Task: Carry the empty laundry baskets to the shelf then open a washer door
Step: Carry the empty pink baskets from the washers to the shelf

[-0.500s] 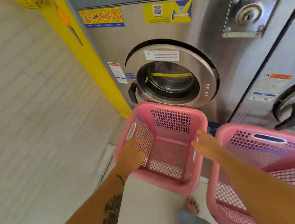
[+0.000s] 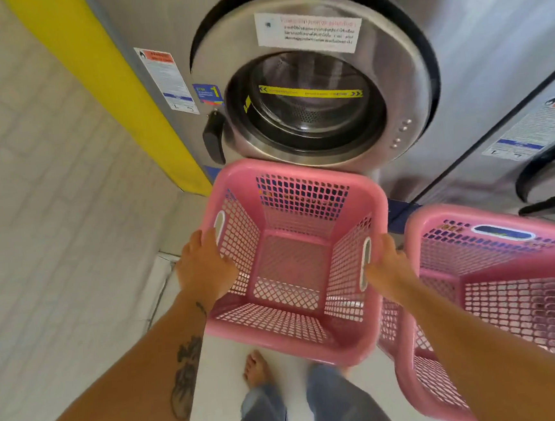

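The left hand point(image 2: 204, 267) lay flat on the left rim of the pink basket point(image 2: 294, 266), fingers together and draped over the edge beside the slot handle; whether they had curled under the rim could not be told. The right hand point(image 2: 386, 266) met the opposite rim beside the right slot handle, its fingers hidden behind the basket wall, so its grip could not be told either. The basket was empty, its mesh floor bare, and it sat just below the washer door point(image 2: 312, 83), its far rim nearly touching the lower edge of the door ring.

The step in hand looked like taking hold of this basket to lift it. Done well, it would call for both hands seated evenly at the two slot handles, so the light plastic would not twist or tip, and for a lift straight back from the door, since the far rim sat so close under it.

To the right of the held basket, just beside it, stood a second pink basket point(image 2: 510, 277), also empty, which a sideways swing might knock. The black door handle point(image 2: 213, 142) stood above the basket's left corner, the door closed. A bare foot point(image 2: 256, 368) stood on the floor point(image 2: 216, 366) under the basket's near rim.
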{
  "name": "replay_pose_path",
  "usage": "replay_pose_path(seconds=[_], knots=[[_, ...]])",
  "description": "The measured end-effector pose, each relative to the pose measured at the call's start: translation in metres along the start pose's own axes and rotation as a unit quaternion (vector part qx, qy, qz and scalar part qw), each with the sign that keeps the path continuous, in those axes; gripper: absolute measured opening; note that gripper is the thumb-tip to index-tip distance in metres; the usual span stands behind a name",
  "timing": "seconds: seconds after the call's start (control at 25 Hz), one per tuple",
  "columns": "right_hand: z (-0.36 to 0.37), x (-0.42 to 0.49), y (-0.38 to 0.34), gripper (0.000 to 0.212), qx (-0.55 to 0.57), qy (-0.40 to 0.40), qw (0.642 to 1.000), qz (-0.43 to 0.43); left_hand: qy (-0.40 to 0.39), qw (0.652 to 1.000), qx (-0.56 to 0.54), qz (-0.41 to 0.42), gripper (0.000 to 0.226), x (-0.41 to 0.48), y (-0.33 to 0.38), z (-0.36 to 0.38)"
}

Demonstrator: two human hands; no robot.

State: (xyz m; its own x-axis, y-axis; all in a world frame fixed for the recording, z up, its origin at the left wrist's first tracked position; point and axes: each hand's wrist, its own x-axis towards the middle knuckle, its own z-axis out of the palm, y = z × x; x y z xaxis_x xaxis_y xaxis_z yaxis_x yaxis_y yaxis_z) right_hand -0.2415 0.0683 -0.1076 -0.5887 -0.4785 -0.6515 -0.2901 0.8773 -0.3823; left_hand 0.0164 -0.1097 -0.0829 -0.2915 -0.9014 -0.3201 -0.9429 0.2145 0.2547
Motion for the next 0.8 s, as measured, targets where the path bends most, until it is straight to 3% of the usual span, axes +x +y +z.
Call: replay_pose_path(seconds=[0.12,0.32,0.56,0.8], knots=[[0.027,0.000,0.003,0.073,0.046,0.036,0.998,0.004,0.017,1.000,0.000,-0.020,0.072,0.018,-0.024,0.029],[0.060,-0.001,0.010,0.081,0.070,0.160,0.984,-0.032,-0.003,0.996,-0.090,-0.002,0.089,0.035,-0.055,0.061],[0.065,-0.039,0.012,0.083,0.040,0.194,0.979,-0.052,0.022,0.975,-0.207,-0.081,0.078,0.002,-0.073,0.052],[0.090,-0.099,0.034,0.071,0.035,0.172,0.982,-0.073,0.108,0.967,-0.192,-0.126,0.057,-0.093,-0.108,0.046]])
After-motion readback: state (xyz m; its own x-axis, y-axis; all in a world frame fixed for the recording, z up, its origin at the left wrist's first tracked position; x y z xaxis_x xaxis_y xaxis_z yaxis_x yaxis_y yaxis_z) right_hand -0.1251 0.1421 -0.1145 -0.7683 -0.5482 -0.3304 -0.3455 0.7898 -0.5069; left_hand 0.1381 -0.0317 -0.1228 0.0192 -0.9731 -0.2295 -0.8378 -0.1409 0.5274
